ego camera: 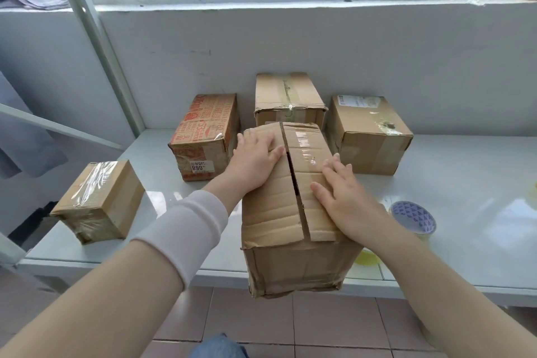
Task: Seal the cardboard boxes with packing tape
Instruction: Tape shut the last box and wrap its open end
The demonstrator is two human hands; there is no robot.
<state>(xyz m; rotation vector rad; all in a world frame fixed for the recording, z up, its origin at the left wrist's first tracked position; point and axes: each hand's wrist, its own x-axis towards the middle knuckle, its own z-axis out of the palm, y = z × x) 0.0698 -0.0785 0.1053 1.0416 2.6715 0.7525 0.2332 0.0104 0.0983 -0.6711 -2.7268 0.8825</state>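
Cardboard box (290, 206) is sitting just left of the tape roll (414, 216), seam gaping; we're pressing its flaps down, left hand (255, 160) and right hand (345, 197) flat, fingers straight, gripping nothing.

Front box (276, 212) before you on counter (470, 183) edge; rear-left box (205, 136), rear-middle box (286, 96), rear-right box (369, 131) behind it; tape roll (414, 216) right.

The tape roll (415, 216) is partly hidden by the right forearm (421, 270); a yellow item (367, 259), mostly by the near box (270, 212).
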